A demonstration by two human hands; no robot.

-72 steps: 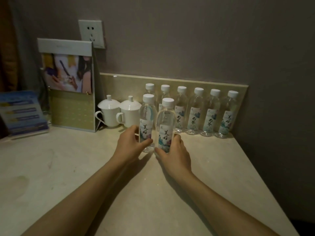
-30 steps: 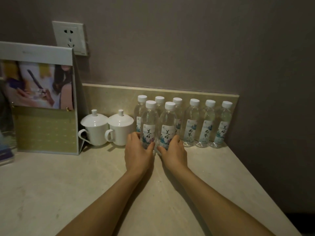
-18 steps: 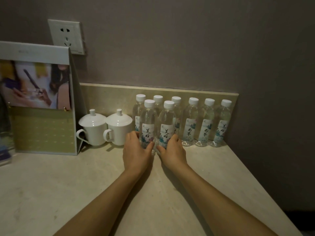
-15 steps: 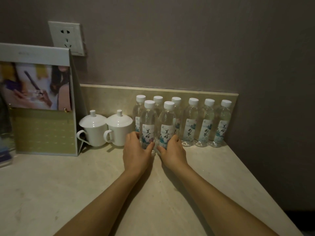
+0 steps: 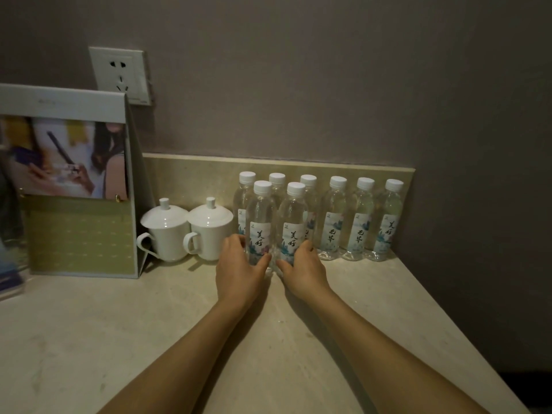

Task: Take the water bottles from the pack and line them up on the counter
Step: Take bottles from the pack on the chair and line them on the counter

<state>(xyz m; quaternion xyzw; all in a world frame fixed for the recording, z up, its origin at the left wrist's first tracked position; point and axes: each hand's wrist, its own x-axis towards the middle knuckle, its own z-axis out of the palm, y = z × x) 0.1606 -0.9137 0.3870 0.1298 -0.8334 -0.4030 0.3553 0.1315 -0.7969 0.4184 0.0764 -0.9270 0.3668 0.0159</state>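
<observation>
While both hands work at the front pair, the scene reads left to right as follows.

Display stand: a folded card with a photo, standing at the far left of the counter, under a wall socket; it plays no part in the step.

Lidded cups: two white cups stand side by side, just left of the bottles; the right cup's body is near the left hand, so any sideways nudge that way should be small.

Left hand: its fingers curl round the lower body of the front left bottle, thumb on the near side, gripping it low, with the base on the counter.

Right hand: its fingers wrap the lower part of the front right bottle in the same way; the two thumbs nearly meet between the bottles.

Back row: six capped bottles stand upright along the backsplash; the three on the right are fully visible, the three on the left partly hidden behind the front pair.

Pack: not in view.

Step in hand: judged to be settling the front pair as the start of a second row, just before the back one.

Doing it well: keep both bottles upright and slide them on their bases, not lift; bring them close to the back row without knocking it; keep the labels facing forward like the rest; let go one hand at a time once neither bottle rocks.

Risk: a push too hard could topple the light bottles behind like skittles.
</observation>
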